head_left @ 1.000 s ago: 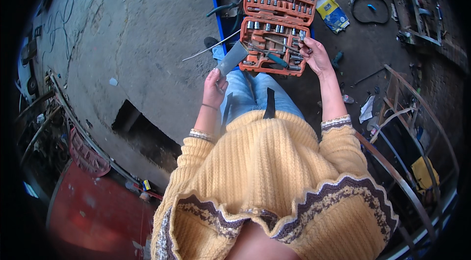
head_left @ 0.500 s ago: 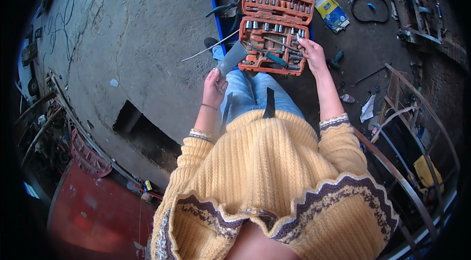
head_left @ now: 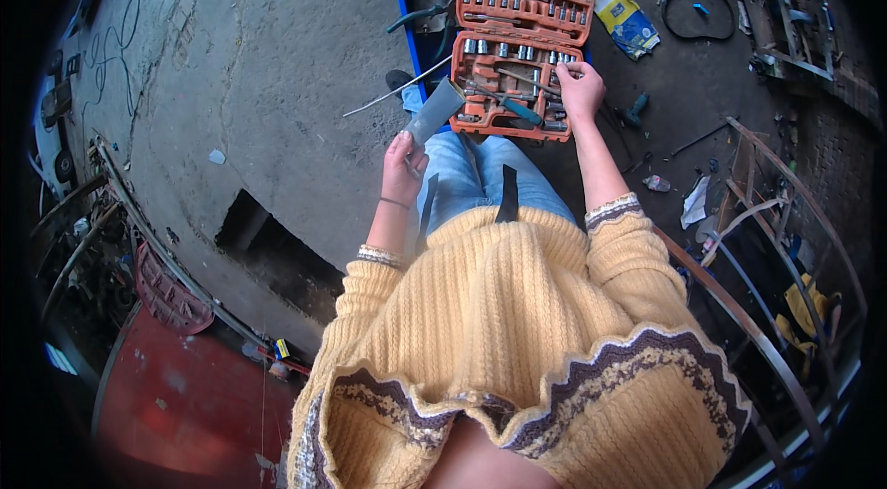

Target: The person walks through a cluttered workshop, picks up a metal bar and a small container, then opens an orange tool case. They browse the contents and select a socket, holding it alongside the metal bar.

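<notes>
My left hand [head_left: 404,166] is closed around the lower end of a stiff grey strip [head_left: 436,113], whose upper end reaches the left edge of an orange socket case [head_left: 499,130]. The case lies open, with sockets in rows in its lid and lower tray. My right hand [head_left: 581,90] is over the right side of the tray, thumb and forefinger pinched by the sockets [head_left: 554,57]; what they grip, if anything, is hidden. Across the tray lies a tool with a teal handle [head_left: 522,111], beside a thin metal bar [head_left: 525,78].
Under the case is a blue tray [head_left: 404,4] with teal-handled pliers [head_left: 416,17]. A thin rod [head_left: 397,87] sticks out leftward. On the right floor lie a yellow-and-blue packet [head_left: 626,24], a black belt [head_left: 667,23] and metal frames [head_left: 762,152]. A dark pit [head_left: 277,244] opens at the left.
My right hand has shifted slightly left and its wrist has turned, with the fingertips still by the sockets. The left hand and the grey strip have barely moved.
</notes>
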